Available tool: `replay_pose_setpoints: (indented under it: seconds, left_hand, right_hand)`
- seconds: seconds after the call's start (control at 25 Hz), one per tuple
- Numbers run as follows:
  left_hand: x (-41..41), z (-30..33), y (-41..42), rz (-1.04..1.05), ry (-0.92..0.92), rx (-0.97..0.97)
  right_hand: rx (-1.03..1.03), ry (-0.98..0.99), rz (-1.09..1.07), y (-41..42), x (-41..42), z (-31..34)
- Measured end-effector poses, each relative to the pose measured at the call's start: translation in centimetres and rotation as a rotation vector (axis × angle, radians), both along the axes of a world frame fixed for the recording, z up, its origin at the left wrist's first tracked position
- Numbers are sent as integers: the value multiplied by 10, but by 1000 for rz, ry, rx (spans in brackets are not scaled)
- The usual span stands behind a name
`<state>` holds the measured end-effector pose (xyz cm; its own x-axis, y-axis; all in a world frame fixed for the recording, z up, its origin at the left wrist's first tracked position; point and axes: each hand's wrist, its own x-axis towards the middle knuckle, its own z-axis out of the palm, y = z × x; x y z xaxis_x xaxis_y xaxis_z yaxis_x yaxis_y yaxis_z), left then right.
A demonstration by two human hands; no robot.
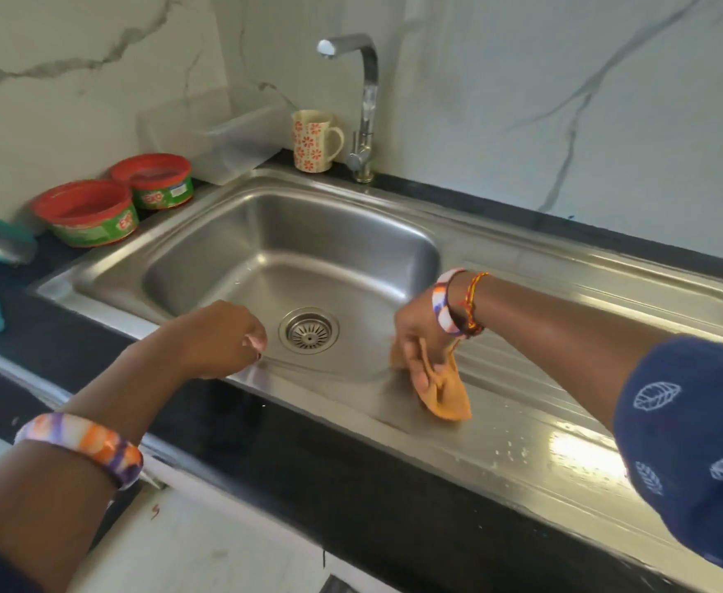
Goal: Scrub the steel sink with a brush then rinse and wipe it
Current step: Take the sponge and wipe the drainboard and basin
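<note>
Sink [205,250] basin holds only its drain [308,330]. Your right hand [421,340] grips cloth [445,398] on front rim; left hand [222,338] curled, holding nothing

The sink [291,250] showed brushed steel, wet and shiny on its drainboard. The orange cloth [445,400] looked soft, the black countertop [308,460] matt.

Veined marble wall [522,79], black countertop [308,455]

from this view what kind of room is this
Most likely a home kitchen: a steel sink with a tap set in a dark counter, a mug and dish soap tubs beside it.
</note>
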<state>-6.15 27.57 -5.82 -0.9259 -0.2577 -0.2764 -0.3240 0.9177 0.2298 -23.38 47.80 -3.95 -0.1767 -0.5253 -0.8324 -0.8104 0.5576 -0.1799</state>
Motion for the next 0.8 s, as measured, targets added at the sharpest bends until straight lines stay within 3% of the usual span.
replay_pose_setpoints:
  seconds: [0.08,0.16,0.24,0.36,0.48,0.64,0.8]
  left_hand:
    - [-4,-1,6,22,-38,-57]
    - [-10,0,15,19,-66,-107]
    - [-19,1,27,-21,-80,-111]
    - [-31,-2,42,-103,-88,-98]
    - [-34,-4,50,-131,-104,-106]
    - [-25,-9,45,-80,-65,-60]
    - [-8,-6,32,-27,-8,-77]
  right_hand:
    - [-249,69,-147,27,-9,24]
    - [-637,268,-401,51,-27,47]
    - [-877,418,-606,67,-37,58]
    - [-770,594,-688,74,-39,30]
    - [-619,616,-660,74,-17,1]
    - [-572,596,-561,52,36,-8]
    - [-552,410,-505,14,63,-11]
